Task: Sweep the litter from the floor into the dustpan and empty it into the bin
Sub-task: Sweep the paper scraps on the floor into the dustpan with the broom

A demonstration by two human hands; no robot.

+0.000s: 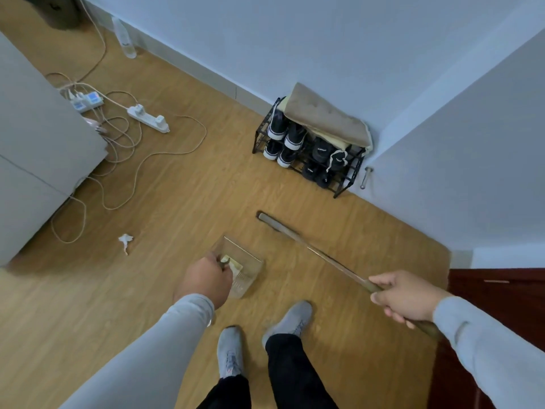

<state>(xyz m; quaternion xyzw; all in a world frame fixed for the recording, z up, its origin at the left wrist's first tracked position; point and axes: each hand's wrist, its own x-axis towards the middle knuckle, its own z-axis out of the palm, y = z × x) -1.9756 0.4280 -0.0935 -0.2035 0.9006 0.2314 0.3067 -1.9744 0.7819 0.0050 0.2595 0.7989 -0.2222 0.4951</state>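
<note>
1. Head view: I stood on a pale wood-grain laminate floor in a room corner where two plain white walls met, with a dark red-brown door at my right.
2. My left hand was curled round the handle of a clear plastic dustpan, which sat on the floor just ahead of my grey shoes; a pale yellowish scrap lay inside it.
3. My right hand gripped the long brown wooden broom handle, fingers wrapped round it; its dark narrow head touched the floor beyond the dustpan.
4. A crumpled white tissue lay on the floor to the left, well apart from the dustpan.
5. A black wire shoe rack stood against the wall, holding dark trainers under a folded tan cushion.
6. White power strips and looping cream cables sprawled beside a grey cabinet; a clear bottle stood by the skirting.
</note>
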